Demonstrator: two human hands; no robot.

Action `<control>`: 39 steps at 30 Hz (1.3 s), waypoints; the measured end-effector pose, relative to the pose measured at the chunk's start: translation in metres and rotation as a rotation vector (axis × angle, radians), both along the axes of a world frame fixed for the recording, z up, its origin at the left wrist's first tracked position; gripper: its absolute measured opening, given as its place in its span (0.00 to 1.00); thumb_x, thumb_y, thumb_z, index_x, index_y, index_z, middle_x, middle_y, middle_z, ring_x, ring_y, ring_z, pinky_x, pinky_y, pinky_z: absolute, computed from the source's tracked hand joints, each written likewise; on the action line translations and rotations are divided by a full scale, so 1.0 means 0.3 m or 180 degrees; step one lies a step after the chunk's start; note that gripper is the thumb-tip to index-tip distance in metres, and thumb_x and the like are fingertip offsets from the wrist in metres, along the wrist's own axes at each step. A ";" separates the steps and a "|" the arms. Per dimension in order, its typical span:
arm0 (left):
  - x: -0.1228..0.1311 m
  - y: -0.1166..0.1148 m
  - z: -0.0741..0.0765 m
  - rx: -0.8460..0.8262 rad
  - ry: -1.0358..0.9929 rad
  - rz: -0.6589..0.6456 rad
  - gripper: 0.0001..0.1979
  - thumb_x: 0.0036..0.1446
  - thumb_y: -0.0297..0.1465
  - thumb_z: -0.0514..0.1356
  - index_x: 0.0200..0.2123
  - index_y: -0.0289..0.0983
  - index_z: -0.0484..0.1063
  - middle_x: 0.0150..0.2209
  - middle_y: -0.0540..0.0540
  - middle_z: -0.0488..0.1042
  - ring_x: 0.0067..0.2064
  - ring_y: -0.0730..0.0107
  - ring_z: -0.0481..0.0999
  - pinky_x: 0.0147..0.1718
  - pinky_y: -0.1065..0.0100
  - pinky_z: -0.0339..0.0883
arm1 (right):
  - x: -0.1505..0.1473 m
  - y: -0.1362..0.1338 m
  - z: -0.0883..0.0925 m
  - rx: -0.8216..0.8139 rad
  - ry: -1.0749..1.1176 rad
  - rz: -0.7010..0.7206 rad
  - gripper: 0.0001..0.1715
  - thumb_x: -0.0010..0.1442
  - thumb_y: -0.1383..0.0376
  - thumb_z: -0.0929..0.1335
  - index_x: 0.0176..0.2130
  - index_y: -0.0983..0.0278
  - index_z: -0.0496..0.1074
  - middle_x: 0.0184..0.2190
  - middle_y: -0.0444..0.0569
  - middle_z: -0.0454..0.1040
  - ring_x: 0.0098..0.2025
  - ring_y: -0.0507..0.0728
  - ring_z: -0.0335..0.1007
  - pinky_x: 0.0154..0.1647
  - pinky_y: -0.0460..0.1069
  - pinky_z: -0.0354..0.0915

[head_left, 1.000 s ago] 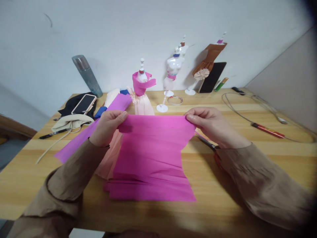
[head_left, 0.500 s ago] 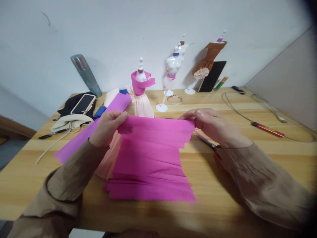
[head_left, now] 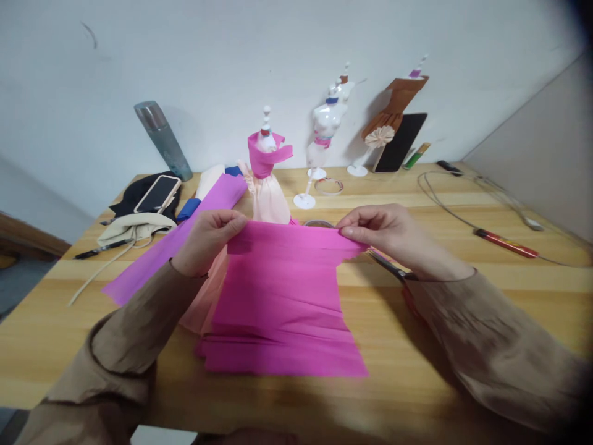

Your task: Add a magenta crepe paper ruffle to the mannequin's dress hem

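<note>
A sheet of magenta crepe paper [head_left: 280, 296] lies pleated on the wooden table [head_left: 463, 296], its top edge lifted. My left hand [head_left: 207, 240] pinches the top left corner. At the top right my right hand [head_left: 389, 233] pinches the folded upper edge, fingers pressed together. Behind the sheet stands a small mannequin [head_left: 266, 173] in a pale pink dress with a magenta wrap. Under the sheet lies pale pink paper [head_left: 206, 296].
A magenta paper roll [head_left: 176, 244] lies left. Scissors [head_left: 393, 269] lie under my right wrist. Two more mannequins [head_left: 324, 133], a tape ring [head_left: 328, 185], a phone [head_left: 157, 193] on dark cloth, a grey bottle [head_left: 162, 139], a pen [head_left: 99, 249], a red-handled tool [head_left: 507, 243] and a cable [head_left: 463, 198] stand around.
My right hand has gathered the top edge inward and down, folding pleats, so the sheet's top is narrower. My left hand has stayed put.
</note>
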State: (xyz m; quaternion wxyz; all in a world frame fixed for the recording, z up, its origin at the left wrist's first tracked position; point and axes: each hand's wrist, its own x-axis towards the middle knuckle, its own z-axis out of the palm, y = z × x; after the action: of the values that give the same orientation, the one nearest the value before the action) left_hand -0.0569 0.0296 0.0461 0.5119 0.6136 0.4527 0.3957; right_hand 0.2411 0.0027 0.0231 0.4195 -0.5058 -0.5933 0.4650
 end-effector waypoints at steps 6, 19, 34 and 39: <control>0.002 -0.006 -0.016 -0.0059 -0.0036 -0.0103 0.15 0.52 0.38 0.65 0.21 0.33 0.72 0.18 0.51 0.69 0.19 0.79 0.65 0.19 0.75 0.60 | -0.004 -0.009 -0.002 0.0234 -0.0403 0.0537 0.19 0.53 0.52 0.73 0.40 0.62 0.80 0.26 0.46 0.74 0.25 0.50 0.65 0.22 0.45 0.62; 0.006 -0.007 -0.038 0.0286 0.0302 -0.0289 0.16 0.54 0.38 0.63 0.20 0.33 0.71 0.19 0.51 0.65 0.21 0.79 0.61 0.19 0.74 0.54 | -0.043 -0.001 -0.042 0.0626 -0.1052 0.0923 0.17 0.60 0.56 0.68 0.25 0.63 0.72 0.21 0.42 0.66 0.23 0.49 0.58 0.25 0.47 0.55; -0.004 0.015 -0.039 0.0050 0.0573 -0.0584 0.15 0.53 0.38 0.61 0.22 0.33 0.70 0.19 0.52 0.67 0.21 0.78 0.64 0.21 0.73 0.56 | -0.032 0.002 -0.032 0.0340 -0.1183 0.1023 0.21 0.59 0.50 0.67 0.25 0.63 0.69 0.20 0.42 0.64 0.22 0.49 0.55 0.24 0.47 0.53; -0.009 0.020 -0.042 0.0093 0.0604 -0.0588 0.17 0.55 0.39 0.60 0.20 0.34 0.67 0.18 0.53 0.65 0.20 0.78 0.63 0.20 0.73 0.55 | -0.034 -0.002 -0.023 0.0404 -0.1293 0.1086 0.21 0.60 0.51 0.66 0.24 0.63 0.68 0.20 0.42 0.65 0.22 0.50 0.55 0.23 0.47 0.54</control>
State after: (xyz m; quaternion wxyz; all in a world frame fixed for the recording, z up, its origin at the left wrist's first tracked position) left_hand -0.0595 0.0357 0.0334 0.4921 0.6947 0.4348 0.2936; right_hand 0.2308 0.0021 0.0163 0.2384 -0.4542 -0.7698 0.3798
